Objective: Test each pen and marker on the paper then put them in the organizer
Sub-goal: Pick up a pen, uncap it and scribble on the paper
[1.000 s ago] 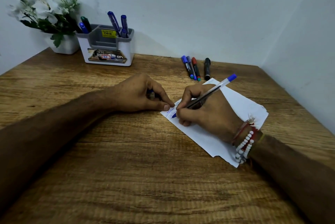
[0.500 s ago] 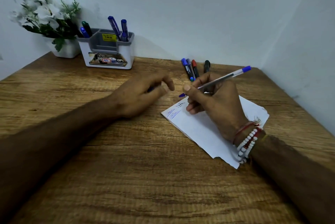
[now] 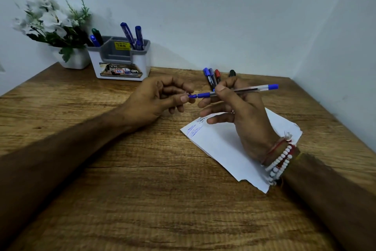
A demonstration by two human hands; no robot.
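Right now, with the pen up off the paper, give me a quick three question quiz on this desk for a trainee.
1. True or false: the paper is blank.
2. Which hand grips the clear barrel of the blue pen? A the left, B the right, C neither.
3. What colour is the rightmost marker lying on the table?
Key: 1 false, scribbles show near its left corner. 2 B, the right hand. 3 black.
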